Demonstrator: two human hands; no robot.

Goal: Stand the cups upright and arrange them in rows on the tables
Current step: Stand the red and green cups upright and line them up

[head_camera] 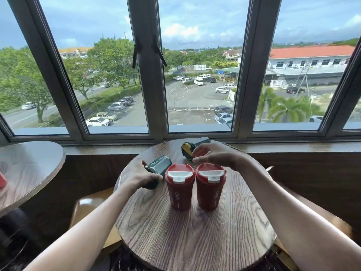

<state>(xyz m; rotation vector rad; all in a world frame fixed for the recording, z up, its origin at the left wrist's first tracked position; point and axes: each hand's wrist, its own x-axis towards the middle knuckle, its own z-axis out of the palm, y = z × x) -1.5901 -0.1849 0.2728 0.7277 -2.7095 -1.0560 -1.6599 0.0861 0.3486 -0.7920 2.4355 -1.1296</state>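
Note:
Two red cups with white-flap lids stand upright side by side on the round wooden table (195,241): the left red cup (179,187) and the right red cup (210,185). A dark green cup (158,166) lies on its side left of them, and my left hand (139,178) is wrapped around its lid end. A second dark green cup (192,149) with a yellow lid lies on its side near the table's far edge. My right hand (212,154) hovers just in front of it, fingers spread, not gripping.
A second round table (29,169) stands at the left with a red object (2,180) at the frame edge. A wooden window ledge (293,147) and large windows run behind the tables. Stools sit below the table.

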